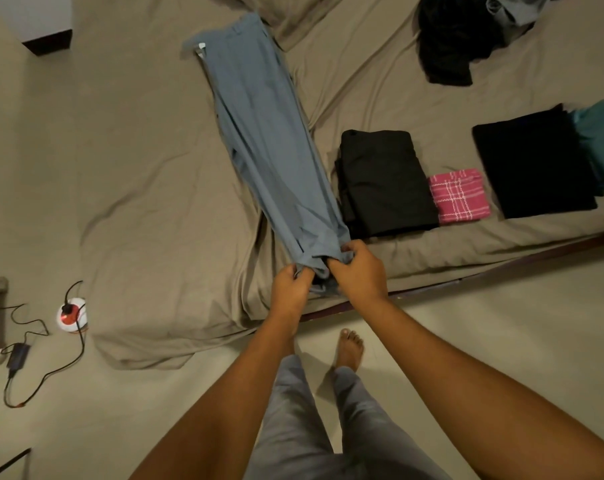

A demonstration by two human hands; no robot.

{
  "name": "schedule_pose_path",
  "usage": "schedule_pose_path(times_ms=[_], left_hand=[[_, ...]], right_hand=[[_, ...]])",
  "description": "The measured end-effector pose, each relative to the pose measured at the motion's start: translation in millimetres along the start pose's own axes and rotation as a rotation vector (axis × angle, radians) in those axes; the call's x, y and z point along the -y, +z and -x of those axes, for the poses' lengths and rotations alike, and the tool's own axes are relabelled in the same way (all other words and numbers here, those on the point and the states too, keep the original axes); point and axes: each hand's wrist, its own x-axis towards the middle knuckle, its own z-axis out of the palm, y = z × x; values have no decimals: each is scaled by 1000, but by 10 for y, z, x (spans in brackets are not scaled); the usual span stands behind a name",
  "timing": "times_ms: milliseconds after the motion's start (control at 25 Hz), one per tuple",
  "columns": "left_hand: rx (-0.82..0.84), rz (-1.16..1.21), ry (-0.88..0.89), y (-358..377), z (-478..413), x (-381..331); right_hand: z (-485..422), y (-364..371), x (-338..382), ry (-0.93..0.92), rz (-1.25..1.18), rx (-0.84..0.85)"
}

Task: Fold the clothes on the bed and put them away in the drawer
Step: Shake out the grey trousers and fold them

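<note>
A pair of grey-blue trousers (265,140) lies stretched lengthwise across the bed (148,188), waist end far, leg hems at the near edge. My left hand (290,289) and my right hand (357,271) both grip the hem end, side by side, just over the bed's edge. To the right lie folded clothes: a black piece (385,183), a small pink checked cloth (459,196), a larger black piece (532,164) and a teal one (603,140). An unfolded dark heap (456,39) sits at the far right. No drawer is in view.
The taupe bedsheet hangs down onto the floor at the left. A round white plug socket (71,315) with black cables and a power adapter (17,355) lies on the floor at left. My bare feet stand close to the bed's dark wooden frame (501,268).
</note>
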Motion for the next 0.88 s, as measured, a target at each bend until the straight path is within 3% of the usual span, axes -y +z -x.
schedule_pose_path(times_ms=[160,280,400,520,600,720,760,880], left_hand=[[-20,-216,51,-108,21,76],[25,-357,192,-75,71,129],[25,-369,205,-70,47,199],[-93,-180,17,-105,8,320],[-78,46,-133,-78,41,372],[116,593,-408,76,218,295],[159,655,-463,124,290,264],[119,543,-423,216,349,281]], right_hand=[[-90,39,130,530,-886,221],[-123,80,154,696,-1199,322],[-165,104,95,665,-1093,319],[-81,20,-181,708,-895,147],[87,-63,-391,734,-839,46],[457,-143,-483,671,-948,43],[559,-167,-464,618,-955,50],[703,-195,-427,475,-947,42]])
